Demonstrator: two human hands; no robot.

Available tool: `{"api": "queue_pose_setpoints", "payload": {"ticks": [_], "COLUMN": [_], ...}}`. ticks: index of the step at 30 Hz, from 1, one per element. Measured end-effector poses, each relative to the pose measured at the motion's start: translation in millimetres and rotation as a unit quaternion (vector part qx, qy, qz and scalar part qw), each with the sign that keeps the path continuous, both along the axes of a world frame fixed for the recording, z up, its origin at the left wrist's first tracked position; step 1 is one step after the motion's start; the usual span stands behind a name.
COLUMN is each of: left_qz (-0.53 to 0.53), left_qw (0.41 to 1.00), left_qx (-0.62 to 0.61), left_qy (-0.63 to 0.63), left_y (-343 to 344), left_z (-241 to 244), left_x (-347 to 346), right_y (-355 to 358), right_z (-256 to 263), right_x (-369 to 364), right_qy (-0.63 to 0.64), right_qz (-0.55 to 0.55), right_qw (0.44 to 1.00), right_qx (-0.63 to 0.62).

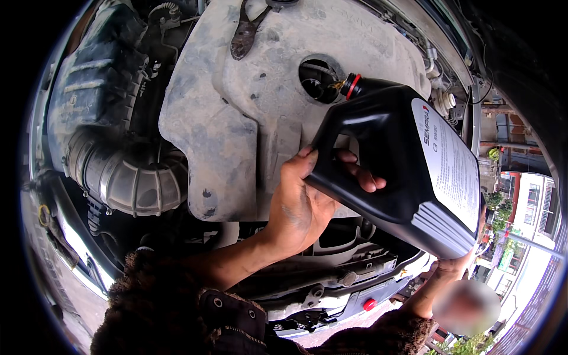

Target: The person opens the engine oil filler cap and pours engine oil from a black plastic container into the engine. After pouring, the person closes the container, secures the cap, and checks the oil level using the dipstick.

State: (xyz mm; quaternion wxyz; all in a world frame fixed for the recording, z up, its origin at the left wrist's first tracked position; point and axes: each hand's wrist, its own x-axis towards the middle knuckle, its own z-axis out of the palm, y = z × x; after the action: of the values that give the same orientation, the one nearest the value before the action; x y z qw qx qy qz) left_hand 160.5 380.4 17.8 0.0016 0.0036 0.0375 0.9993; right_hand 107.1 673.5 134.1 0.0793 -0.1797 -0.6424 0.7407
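A black plastic motor oil jug point(377, 113) lies tipped over the engine, its red-ringed neck pointing left. Amber oil point(338, 84) runs from its mouth into the round opening point(316, 82) in the grey plastic engine cover point(213, 102). My left hand point(301, 204) grips the jug's handle, with fingertips showing through the handle gap. Under the jug's base, at the right, my right hand point(457, 262) supports it; most of those fingers are hidden behind the jug. The jug's white label point(448, 155) bears writing.
Slip-joint pliers point(245, 37) and a black round cap point(282, 3) rest on the cover's far part. A ribbed intake hose point(137, 177) joins the air filter housing point(97, 80) at left. A red cap point(369, 304) sits near the front crossmember point(328, 288).
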Motion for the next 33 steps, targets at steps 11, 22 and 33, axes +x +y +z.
{"api": "queue_pose_setpoints", "payload": {"ticks": [11, 22, 33], "left_qz": [0.000, 0.013, 0.013], "left_qw": [1.000, 1.000, 1.000], "left_qx": [0.017, -0.002, -0.004], "left_qy": [0.022, 0.008, 0.005], "left_y": [-2, -2, -4], "left_z": [-1, -5, -3], "left_x": [-2, -1, -2], "right_y": [20, 7, 13], "right_z": [-1, 2, -1], "right_x": [0, -2, 1], "right_qy": [-0.005, -0.019, -0.015], "right_qz": [0.076, 0.109, 0.016], "right_qw": [0.997, 0.994, 1.000], "right_qx": [0.002, -0.004, 0.001]}}
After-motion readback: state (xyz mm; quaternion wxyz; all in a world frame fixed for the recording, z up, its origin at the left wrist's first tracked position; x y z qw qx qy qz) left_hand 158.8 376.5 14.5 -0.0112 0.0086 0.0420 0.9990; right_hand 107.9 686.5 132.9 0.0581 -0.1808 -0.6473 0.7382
